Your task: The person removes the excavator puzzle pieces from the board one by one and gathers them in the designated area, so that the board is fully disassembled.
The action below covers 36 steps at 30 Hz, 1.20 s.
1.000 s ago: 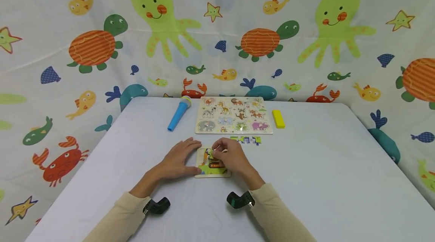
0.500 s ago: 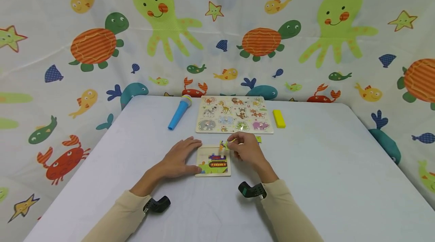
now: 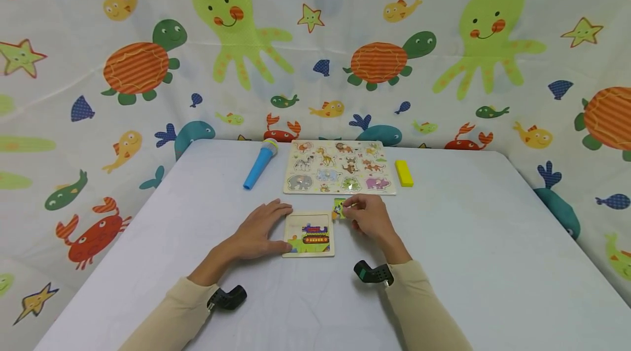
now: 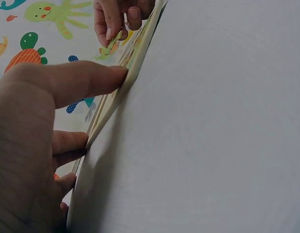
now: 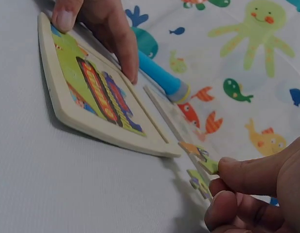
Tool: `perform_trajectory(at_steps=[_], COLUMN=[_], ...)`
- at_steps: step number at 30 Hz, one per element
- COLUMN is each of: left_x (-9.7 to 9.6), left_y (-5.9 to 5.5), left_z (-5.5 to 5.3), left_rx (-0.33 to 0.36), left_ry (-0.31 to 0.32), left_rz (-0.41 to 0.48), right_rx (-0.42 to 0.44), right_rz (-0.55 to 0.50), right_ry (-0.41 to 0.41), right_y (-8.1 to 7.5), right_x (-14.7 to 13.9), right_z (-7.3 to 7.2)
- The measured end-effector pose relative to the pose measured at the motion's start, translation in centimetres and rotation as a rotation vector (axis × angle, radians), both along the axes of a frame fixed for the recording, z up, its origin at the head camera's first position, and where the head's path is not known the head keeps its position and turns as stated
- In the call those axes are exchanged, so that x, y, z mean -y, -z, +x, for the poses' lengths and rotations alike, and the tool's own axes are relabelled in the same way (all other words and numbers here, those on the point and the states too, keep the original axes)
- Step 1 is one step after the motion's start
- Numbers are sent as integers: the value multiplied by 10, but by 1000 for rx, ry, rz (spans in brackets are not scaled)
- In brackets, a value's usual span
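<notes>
A small wooden jigsaw tray [image 3: 296,218] lies in front of me, its lower part filled with pieces that form a tracked vehicle on green ground. My left hand [image 3: 258,233] rests along its left side, thumb on the near corner and fingers at the far corner, as the thumb [image 4: 94,80] shows in the left wrist view. Beyond the tray's far right corner my right hand [image 3: 371,215] pinches a green-and-orange jigsaw piece [image 5: 209,166] between thumb and fingers. A loose jigsaw piece [image 5: 198,184] shows below the held one; the right hand hides others in the head view.
Behind the tray lies a wooden animal puzzle board [image 3: 289,162]. A blue toy microphone [image 3: 258,166] is at its left, a yellow block [image 3: 403,173] at its right. The white table [image 3: 483,241] ends at a sea-animal patterned cloth [image 3: 296,44].
My right hand has lifted the green-and-orange jigsaw piece from the tray and carried it right, past the tray's far corner. The left hand stays at the tray's left side.
</notes>
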<state>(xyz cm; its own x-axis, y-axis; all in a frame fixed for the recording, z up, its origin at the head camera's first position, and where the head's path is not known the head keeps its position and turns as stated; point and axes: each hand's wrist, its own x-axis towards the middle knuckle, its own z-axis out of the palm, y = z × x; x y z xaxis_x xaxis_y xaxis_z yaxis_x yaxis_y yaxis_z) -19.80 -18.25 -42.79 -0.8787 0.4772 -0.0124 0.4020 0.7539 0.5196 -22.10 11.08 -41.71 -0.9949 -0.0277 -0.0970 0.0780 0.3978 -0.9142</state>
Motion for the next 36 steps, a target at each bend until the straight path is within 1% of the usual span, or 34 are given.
perform_trajectory(at_steps=[6,13,23,29,36], left_x=[0,0,1,0,-1], left_y=[-1,0,0,-1,-1], left_z=[0,1,2,2,2], left_rx=[3,6,3,1,25], left_ry=[-5,-10,-10,-14,-30], left_rz=[-3,3,7,0,-21], right_rx=[3,1,-80,-113,-113], right_rz=[29,120,213,233,231], right_ry=[17,31,49,52,53], right_y=[2,7,12,11,10], right_x=[-3,-2,0,1,0], right_z=[0,-1,-1,0,2])
